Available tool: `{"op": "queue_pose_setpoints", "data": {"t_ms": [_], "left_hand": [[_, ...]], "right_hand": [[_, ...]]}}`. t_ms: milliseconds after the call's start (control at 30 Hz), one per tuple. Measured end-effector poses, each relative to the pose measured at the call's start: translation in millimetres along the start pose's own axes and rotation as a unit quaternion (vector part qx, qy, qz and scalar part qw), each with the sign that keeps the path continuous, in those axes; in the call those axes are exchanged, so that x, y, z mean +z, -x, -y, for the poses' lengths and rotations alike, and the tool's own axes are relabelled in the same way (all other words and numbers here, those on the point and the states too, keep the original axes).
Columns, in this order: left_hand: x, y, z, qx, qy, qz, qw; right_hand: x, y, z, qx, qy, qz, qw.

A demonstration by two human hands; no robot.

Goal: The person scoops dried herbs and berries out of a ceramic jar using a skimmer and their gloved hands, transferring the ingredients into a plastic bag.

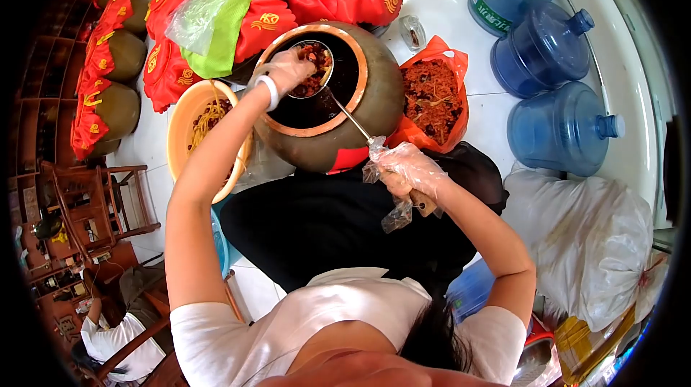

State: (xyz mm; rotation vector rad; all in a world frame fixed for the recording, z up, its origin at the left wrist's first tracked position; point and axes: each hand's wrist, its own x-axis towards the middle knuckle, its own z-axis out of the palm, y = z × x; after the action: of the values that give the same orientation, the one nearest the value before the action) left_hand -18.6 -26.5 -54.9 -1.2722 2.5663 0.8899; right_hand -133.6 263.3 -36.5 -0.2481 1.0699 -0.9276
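Note:
A large brown-green earthenware jar (338, 148) with an orange-brown rim stands before me, its dark inside showing. Over its mouth is a round metal strainer (330, 52) filled with dark red pieces (311, 87). My right hand (412, 169), in a clear plastic glove, grips the strainer's long handle, whose wooden end shows beneath the hand. My left hand (289, 70), with a white band at the wrist, bends its fingers down into the strainer at its left side. The fingertips are partly hidden among the pieces.
Left of the jar sits a yellow basin (175, 135) with stringy roots and dark red pieces. An orange bag (459, 117) of reddish shreds lies right. Red-covered jars (345, 2) stand behind, blue water bottles (558, 124) at right. Another person (129, 344) is lower left.

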Motion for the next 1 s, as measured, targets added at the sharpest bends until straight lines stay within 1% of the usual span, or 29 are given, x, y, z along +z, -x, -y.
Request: {"op": "queue_pose_setpoints", "data": {"t_ms": [33,100,167,200,233,333,367,400,433,467,500,533,600,633,700,733,767,867,933,1000], "left_hand": [[-7,-1,1,-0.014,-0.011,0.009,1.0],[-16,-11,20,0.094,-0.134,0.011,0.986],[-15,-16,32,0.132,-0.095,-0.014,0.987],[-19,-12,27,0.175,-0.193,-0.025,0.965],[-21,-8,21,0.217,-0.289,-0.036,0.932],[-20,-8,11,0.24,-0.322,-0.026,0.916],[-11,-14,16,0.21,-0.23,-0.056,0.949],[-7,-14,10,0.212,-0.229,-0.057,0.948],[-1,-12,4,0.146,-0.121,-0.073,0.979],[1,-11,0,0.076,-0.011,-0.087,0.993],[4,-16,-2,0.124,0.014,-0.085,0.988],[7,-17,-1,0.125,0.014,-0.084,0.988],[11,-18,-2,0.154,0.003,-0.062,0.986],[16,-20,0,0.197,-0.023,-0.072,0.977],[20,-19,4,0.231,-0.051,-0.066,0.97],[22,-20,6,0.253,-0.063,-0.065,0.963],[26,-20,8,0.254,-0.063,-0.064,0.963],[38,-9,11,0.314,-0.151,-0.118,0.93],[44,-4,11,0.295,-0.176,-0.15,0.927],[45,0,8,0.276,-0.174,-0.153,0.933]], "right_hand": [[0,0,0,-0.009,0.007,0.005,1.0],[-2,0,-1,-0.014,-0.006,0.027,1.0],[-1,-1,1,-0.01,0.003,0.015,1.0],[-1,-1,2,-0.006,0.013,0.002,1.0],[-1,-1,1,-0.007,0.013,0.002,1.0],[-4,-3,-1,-0.006,0.001,0.01,1.0],[-6,-4,-1,-0.008,-0.01,0.023,1.0],[-7,-4,-2,-0.009,-0.022,0.036,0.999],[-8,-3,0,-0.009,-0.022,0.034,0.999],[-8,-2,1,0.001,-0.03,0.048,0.998],[-8,-1,2,0.012,-0.039,0.063,0.997],[-8,-1,3,0.012,-0.039,0.062,0.997],[-7,-1,3,0.016,-0.036,0.044,0.998],[-7,-2,1,0.017,-0.035,0.044,0.998],[-7,-6,-3,-0.012,0.0,0.02,1.0],[-5,-4,-3,-0.011,0.0,0.019,1.0],[-3,-2,-2,-0.01,-0.002,0.012,1.0],[-1,3,0,-0.004,-0.02,0.012,1.0],[1,2,1,0.0,-0.036,0.021,0.999],[1,3,0,-0.015,-0.028,0.026,0.999]]}}
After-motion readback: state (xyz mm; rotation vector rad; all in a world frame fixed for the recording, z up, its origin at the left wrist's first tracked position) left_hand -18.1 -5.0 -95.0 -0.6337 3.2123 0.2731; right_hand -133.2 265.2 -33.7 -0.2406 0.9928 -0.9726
